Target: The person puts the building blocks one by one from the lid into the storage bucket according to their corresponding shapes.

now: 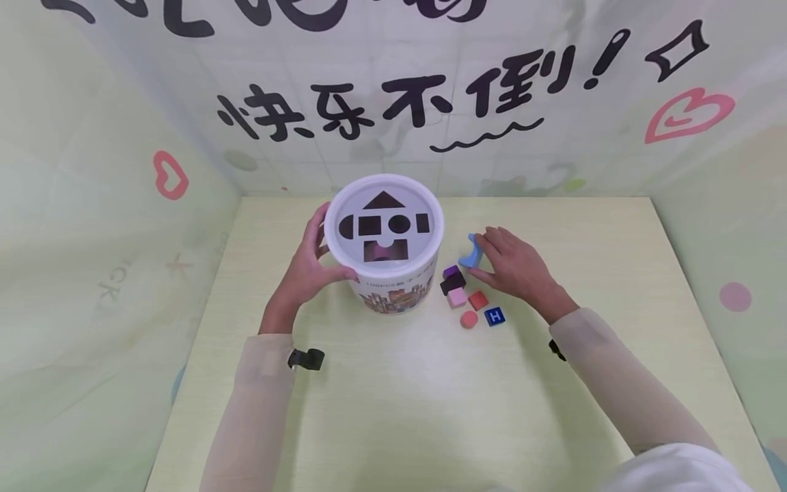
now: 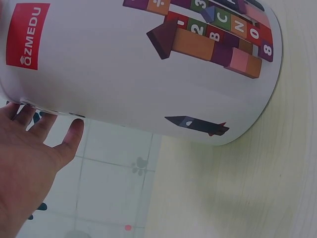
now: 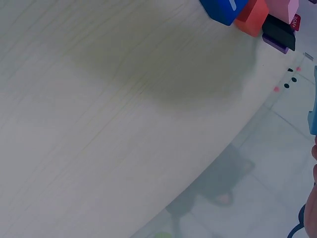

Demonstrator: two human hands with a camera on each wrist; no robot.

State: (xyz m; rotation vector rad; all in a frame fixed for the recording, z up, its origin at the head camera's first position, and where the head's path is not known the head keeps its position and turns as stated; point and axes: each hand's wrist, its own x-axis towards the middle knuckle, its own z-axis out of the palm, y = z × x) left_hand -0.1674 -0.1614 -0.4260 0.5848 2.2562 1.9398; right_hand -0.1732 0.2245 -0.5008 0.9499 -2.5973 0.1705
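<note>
A white bucket (image 1: 396, 297) printed with colourful blocks stands on the table, its lid (image 1: 350, 205) cut with shaped holes. My left hand (image 1: 304, 270) grips the bucket's left side just under the rim, thumb in front and fingers round the back. In the left wrist view, the fingertips of that hand (image 2: 29, 158) touch the bucket wall (image 2: 114, 69). To the right of the bucket, my right hand (image 1: 516, 266) pinches a light blue arch-shaped block (image 1: 472, 255) between thumb and fingers. Only an edge of the blue block (image 3: 313, 121) shows in the right wrist view.
Between the bucket and my right hand lie a pink block (image 1: 457, 297), a red block (image 1: 478, 300), a round coral block (image 1: 469, 319), a dark blue block (image 1: 494, 316) marked H, a black block (image 1: 453, 283) and a purple block (image 1: 451, 271). A printed backdrop (image 1: 393, 157) borders the table.
</note>
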